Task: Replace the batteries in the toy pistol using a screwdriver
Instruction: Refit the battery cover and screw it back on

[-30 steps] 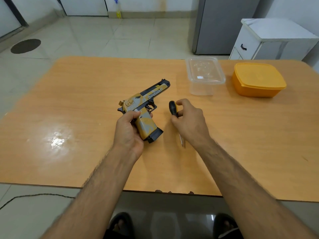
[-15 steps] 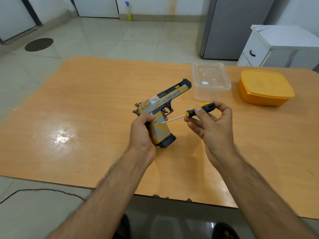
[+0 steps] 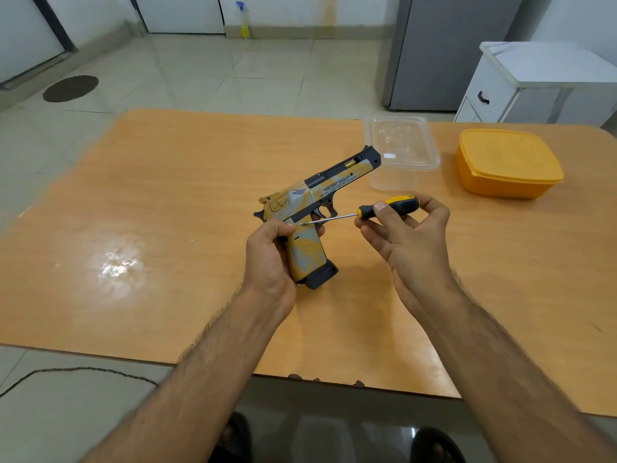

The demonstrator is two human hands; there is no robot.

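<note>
Toy pistol [image 3: 309, 212] is held above the middle of the table [image 3: 167, 228], muzzle pointing far-right, grip base toward the near side. Left hand [image 3: 270, 259] is wrapped round the back of the grip, thumb lying over its upper part. Right hand [image 3: 405, 228] pinches the yellow-and-black handle of the screwdriver [image 3: 364, 213] between thumb and fingertips; the shaft runs left and the tip sits on the top of the grip, just beside the left thumb. Whether the tip is seated in a screw head cannot be told at this size.

Risks, as judged:
- Tip slips off the screw and scrapes the plastic or jabs the left thumb. Cause: light fingertip hold, shaft at a shallow angle to the grip face.
- Screw head strips if turned without firm axial pressure.
- Loosened screw drops and rolls off the table, since the pistol is held in the air with nothing under it to catch it.

Surroundings: clear lidded container [image 3: 402, 152] and orange lidded container [image 3: 507, 163] at far right, well apart from both hands. No spare batteries are visible. Nothing stands between the hands and the work.
</note>
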